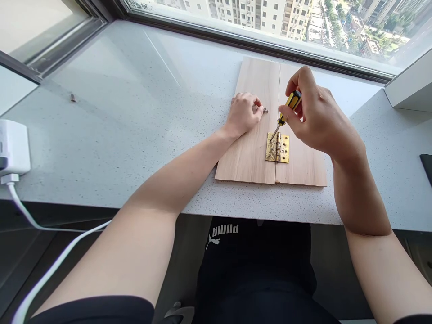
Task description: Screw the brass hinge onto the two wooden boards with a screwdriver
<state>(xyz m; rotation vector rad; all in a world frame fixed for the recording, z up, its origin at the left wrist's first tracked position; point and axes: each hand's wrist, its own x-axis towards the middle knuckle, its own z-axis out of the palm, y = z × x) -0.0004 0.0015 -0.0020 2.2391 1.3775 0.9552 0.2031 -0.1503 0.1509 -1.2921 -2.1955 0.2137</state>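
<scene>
My right hand (313, 112) grips a yellow and black screwdriver (293, 102), tilted with its tip down on the left leaf of a brass hinge (283, 148). The hinge lies across the seam between the left wooden board (245, 153) and the right wooden board (303, 168), its knuckle along the joint. Several holes show in its right leaf; whether a screw sits under the tip is too small to tell. My left hand (243, 112) rests on the left board, fingers curled and closed at small dark pieces that look like screws (265, 110).
The boards lie on a speckled white sill (135, 112) under a window. A white charger (14, 146) with a white cable (23, 208) stands at the left edge. A small brown object (73, 97) lies far left, and a dark flat object (427, 165) at the right edge.
</scene>
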